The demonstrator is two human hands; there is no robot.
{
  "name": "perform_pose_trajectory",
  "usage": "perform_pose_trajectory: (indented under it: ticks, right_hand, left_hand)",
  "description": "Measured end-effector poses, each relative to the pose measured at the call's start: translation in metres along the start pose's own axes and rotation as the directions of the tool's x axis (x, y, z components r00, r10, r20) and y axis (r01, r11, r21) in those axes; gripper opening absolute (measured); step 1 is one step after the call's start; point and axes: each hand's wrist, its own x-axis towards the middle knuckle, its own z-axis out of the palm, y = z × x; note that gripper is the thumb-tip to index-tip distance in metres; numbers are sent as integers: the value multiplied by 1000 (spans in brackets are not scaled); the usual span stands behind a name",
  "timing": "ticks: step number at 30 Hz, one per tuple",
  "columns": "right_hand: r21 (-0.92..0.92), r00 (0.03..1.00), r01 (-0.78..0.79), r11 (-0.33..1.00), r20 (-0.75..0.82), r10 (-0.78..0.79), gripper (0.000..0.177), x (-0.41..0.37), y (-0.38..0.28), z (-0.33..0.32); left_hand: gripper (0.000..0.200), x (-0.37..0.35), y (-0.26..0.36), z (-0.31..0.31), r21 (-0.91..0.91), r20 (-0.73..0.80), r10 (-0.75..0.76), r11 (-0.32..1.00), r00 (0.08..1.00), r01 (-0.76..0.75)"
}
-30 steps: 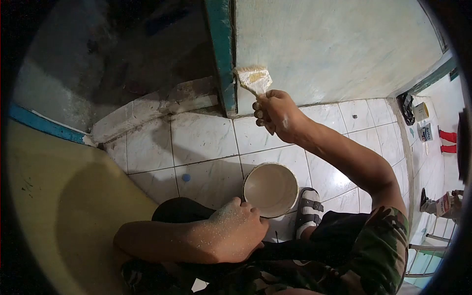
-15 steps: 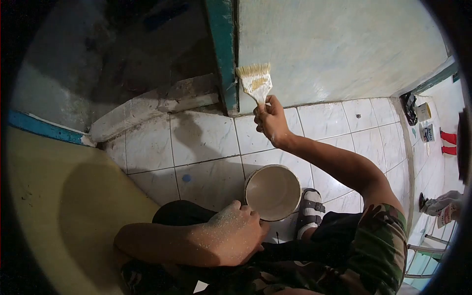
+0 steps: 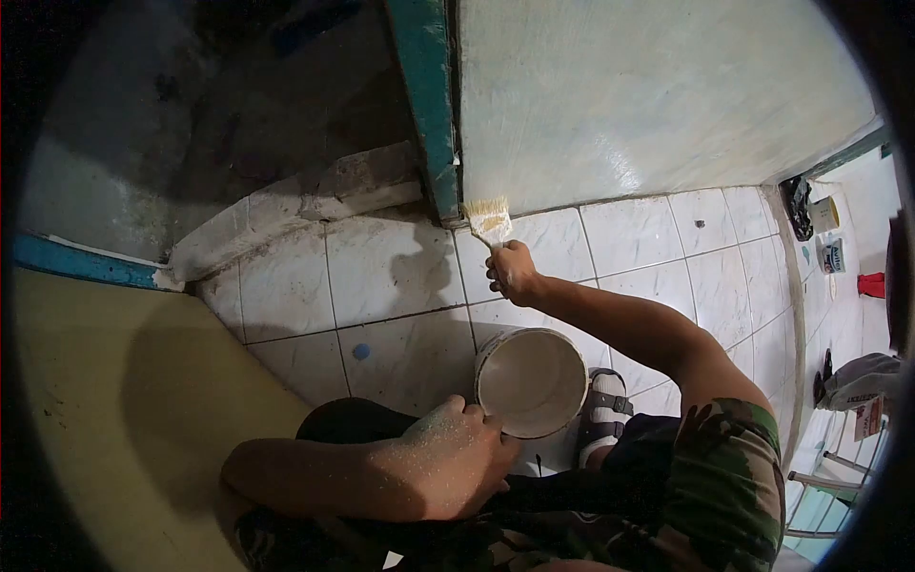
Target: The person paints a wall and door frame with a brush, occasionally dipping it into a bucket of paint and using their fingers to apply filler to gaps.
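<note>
My right hand [image 3: 515,274] is closed round the handle of a wide paintbrush [image 3: 492,227], its pale bristles pointing up at the foot of the wall [image 3: 658,95], close to the teal door frame [image 3: 426,95]. White paint coats the brush. My left hand [image 3: 460,446], dotted with pale specks, curls its fingers at the near rim of a round paint bucket [image 3: 530,383]. The bucket tilts a little, and pale paint coats its inside. The thumb side of this hand is partly hidden.
White floor tiles [image 3: 400,276] run below the wall, with a blue spot [image 3: 361,351] on one. My sandaled foot [image 3: 604,408] stands beside the bucket. A broken sill [image 3: 295,205] crosses the dark doorway. Paint containers [image 3: 832,255] and a black plastic bag [image 3: 797,208] sit far right.
My right hand has brought the brush down the wall beside the door frame to the floor edge. The bucket has shifted very slightly, with my left hand still at its rim.
</note>
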Motion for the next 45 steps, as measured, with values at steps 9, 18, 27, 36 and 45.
perform_pose_trajectory:
  ticks: [9, 18, 27, 36, 45]
  right_hand:
    - [-76, 983, -170, 983, 50, 174, 7, 18, -18, -17]
    - [68, 978, 53, 996, 200, -66, 7, -107, -117, 2]
    - [120, 941, 286, 951, 152, -303, 10, -194, -153, -7]
    - [146, 791, 559, 816, 201, -578, 11, -118, -136, -48]
    - [12, 988, 150, 989, 25, -150, 13, -5, -27, -69]
  left_hand:
    - [45, -1, 3, 0, -11, 5, 6, 1000, 1000, -6]
    - [48, 1, 16, -2, 20, 64, -32, 999, 997, 31]
    - [48, 4, 18, -6, 37, 67, -41, 999, 997, 38]
    - [46, 13, 15, -17, 0, 95, -55, 998, 994, 56]
    - [47, 18, 7, -17, -36, 103, -57, 997, 993, 61]
